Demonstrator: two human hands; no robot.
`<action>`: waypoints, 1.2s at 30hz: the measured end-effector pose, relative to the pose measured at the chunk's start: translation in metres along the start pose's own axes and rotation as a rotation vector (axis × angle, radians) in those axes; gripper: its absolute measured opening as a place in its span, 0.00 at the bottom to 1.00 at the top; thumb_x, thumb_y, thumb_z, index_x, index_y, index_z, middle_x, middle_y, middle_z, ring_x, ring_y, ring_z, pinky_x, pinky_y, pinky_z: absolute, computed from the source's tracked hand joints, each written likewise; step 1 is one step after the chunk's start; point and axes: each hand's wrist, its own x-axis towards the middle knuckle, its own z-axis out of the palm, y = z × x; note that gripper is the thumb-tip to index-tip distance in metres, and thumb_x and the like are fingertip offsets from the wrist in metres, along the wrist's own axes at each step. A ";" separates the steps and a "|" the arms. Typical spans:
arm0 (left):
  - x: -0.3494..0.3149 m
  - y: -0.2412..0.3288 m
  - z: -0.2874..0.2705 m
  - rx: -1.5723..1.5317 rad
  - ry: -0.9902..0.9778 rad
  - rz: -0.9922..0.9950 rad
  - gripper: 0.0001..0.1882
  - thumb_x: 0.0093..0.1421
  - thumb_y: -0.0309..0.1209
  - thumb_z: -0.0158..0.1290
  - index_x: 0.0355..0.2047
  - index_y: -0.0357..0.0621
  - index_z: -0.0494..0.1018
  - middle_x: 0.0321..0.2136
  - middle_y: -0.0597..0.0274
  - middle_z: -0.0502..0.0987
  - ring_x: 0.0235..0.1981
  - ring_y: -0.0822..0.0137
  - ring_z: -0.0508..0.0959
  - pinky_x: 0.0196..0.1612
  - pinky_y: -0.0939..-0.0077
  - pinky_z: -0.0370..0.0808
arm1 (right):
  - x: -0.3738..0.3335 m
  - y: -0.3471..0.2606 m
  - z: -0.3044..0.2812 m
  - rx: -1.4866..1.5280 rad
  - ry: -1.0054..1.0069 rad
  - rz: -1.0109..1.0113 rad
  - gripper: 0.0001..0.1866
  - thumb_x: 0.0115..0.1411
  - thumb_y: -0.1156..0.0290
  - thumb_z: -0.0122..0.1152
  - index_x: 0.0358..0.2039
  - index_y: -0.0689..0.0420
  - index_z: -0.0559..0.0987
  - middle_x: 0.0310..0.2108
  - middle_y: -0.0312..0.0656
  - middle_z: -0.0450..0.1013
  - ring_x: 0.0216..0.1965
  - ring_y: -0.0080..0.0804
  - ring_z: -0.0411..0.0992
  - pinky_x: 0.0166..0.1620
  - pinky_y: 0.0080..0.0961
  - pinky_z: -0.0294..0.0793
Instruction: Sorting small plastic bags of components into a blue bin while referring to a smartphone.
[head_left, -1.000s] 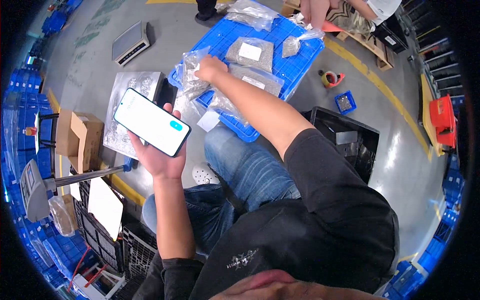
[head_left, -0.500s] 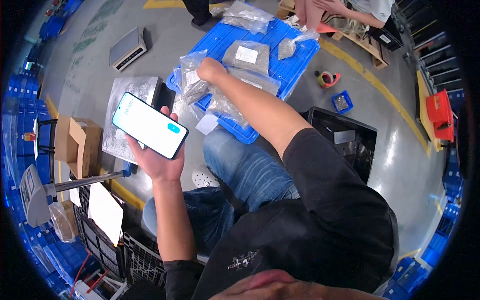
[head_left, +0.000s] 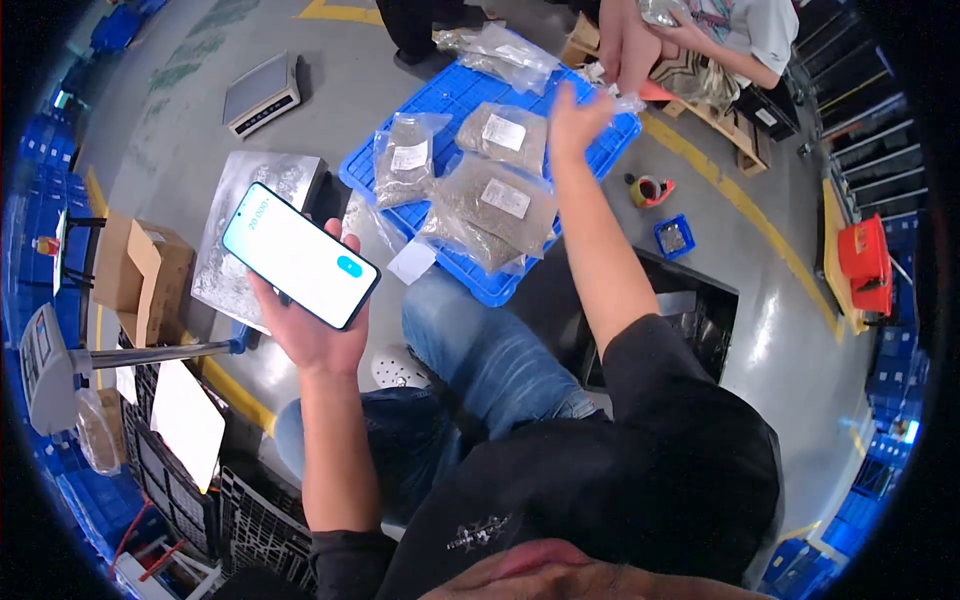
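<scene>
My left hand (head_left: 318,335) is closed around a phone (head_left: 300,255) with a lit white screen and a blue button, held over the metal platform of a scale. Stretched far forward, my right hand (head_left: 580,122) hovers at the far right corner of a blue plastic pallet (head_left: 375,163). Its thumb and fingers look apart though a little blurred, and a clear bag's end (head_left: 628,103) shows just beyond them. Labelled clear bags of small grey parts lie on the pallet: one at the left (head_left: 405,165), one in the middle (head_left: 505,135), and one nearer me (head_left: 495,205).
A bench scale (head_left: 262,95) sits on the floor at the far left, beyond the metal scale platform (head_left: 225,265). An open cardboard box (head_left: 150,285) stands left. At right are a tape roll (head_left: 650,190), a small blue bin (head_left: 674,236) and a black crate (head_left: 705,345). Another person's hands (head_left: 685,35) hold a clear bag.
My right hand has left the bag at the pallet's left and swung to the far right corner. That left bag now lies flatter. My left hand still holds the phone.
</scene>
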 end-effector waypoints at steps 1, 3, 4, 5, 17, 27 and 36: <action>0.000 0.001 -0.001 -0.004 -0.009 -0.001 0.35 0.65 0.61 0.35 0.59 0.47 0.64 0.52 0.47 0.71 0.47 0.49 0.73 0.51 0.59 0.73 | 0.013 0.009 -0.007 -0.101 -0.014 0.165 0.37 0.52 0.55 0.68 0.52 0.69 0.67 0.51 0.59 0.65 0.54 0.55 0.63 0.55 0.45 0.66; -0.002 0.003 -0.005 -0.013 -0.017 0.001 0.35 0.65 0.61 0.35 0.59 0.48 0.64 0.52 0.46 0.70 0.47 0.49 0.73 0.51 0.58 0.73 | 0.021 0.014 -0.011 -0.203 -0.030 0.324 0.38 0.53 0.54 0.67 0.54 0.70 0.65 0.53 0.60 0.64 0.56 0.57 0.62 0.55 0.45 0.66; -0.002 0.003 -0.006 -0.012 -0.012 0.004 0.35 0.65 0.61 0.35 0.59 0.48 0.64 0.52 0.46 0.70 0.48 0.49 0.73 0.52 0.58 0.72 | 0.023 0.016 -0.010 -0.367 -0.096 0.398 0.37 0.52 0.53 0.67 0.52 0.70 0.68 0.51 0.60 0.67 0.52 0.53 0.67 0.52 0.44 0.68; -0.002 0.003 -0.007 -0.009 -0.008 0.005 0.35 0.65 0.62 0.35 0.60 0.49 0.63 0.52 0.46 0.70 0.48 0.49 0.73 0.53 0.58 0.72 | 0.026 0.020 -0.010 -0.533 -0.161 0.472 0.36 0.52 0.52 0.68 0.50 0.71 0.70 0.48 0.59 0.71 0.48 0.49 0.71 0.50 0.42 0.70; -0.001 0.003 -0.004 -0.011 0.048 0.011 0.36 0.64 0.62 0.35 0.62 0.51 0.61 0.54 0.47 0.69 0.49 0.49 0.73 0.52 0.58 0.72 | 0.070 0.046 -0.050 0.385 -0.822 0.648 0.14 0.66 0.59 0.54 0.39 0.57 0.78 0.34 0.40 0.80 0.29 0.33 0.74 0.33 0.32 0.73; 0.000 0.001 -0.004 0.008 0.021 -0.014 0.36 0.64 0.62 0.35 0.61 0.51 0.62 0.54 0.48 0.70 0.48 0.50 0.74 0.51 0.60 0.73 | 0.043 0.025 -0.074 1.708 -1.114 1.405 0.12 0.65 0.62 0.52 0.40 0.56 0.76 0.44 0.41 0.75 0.40 0.34 0.75 0.39 0.35 0.77; -0.001 -0.001 -0.004 0.022 0.028 -0.030 0.36 0.65 0.62 0.34 0.60 0.48 0.63 0.53 0.50 0.72 0.48 0.51 0.75 0.49 0.59 0.75 | 0.015 -0.038 -0.108 2.142 -1.362 1.345 0.12 0.67 0.62 0.46 0.31 0.55 0.72 0.52 0.39 0.71 0.53 0.38 0.70 0.53 0.43 0.74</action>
